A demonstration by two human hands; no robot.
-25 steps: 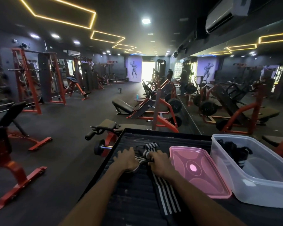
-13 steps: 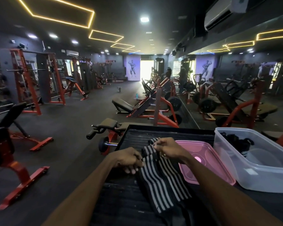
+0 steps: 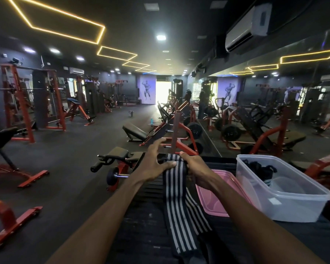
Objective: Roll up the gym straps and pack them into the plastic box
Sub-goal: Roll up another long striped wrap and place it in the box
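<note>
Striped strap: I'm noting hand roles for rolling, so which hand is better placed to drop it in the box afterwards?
Probably the right hand: it grips the strap and sits nearer the box, beyond the pink lid.

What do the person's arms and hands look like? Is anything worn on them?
Both forearms are bare, with no sleeve in view. The left hand and the right hand wear no gloves. I see no watch, ring or wristband on them.

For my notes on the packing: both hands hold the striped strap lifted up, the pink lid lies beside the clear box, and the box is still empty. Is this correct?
Not quite. The head view shows the plastic box already holds dark straps at its far end. The rest stands: the left hand and right hand hold the striped strap up, and the pink lid lies beside the box.
</note>
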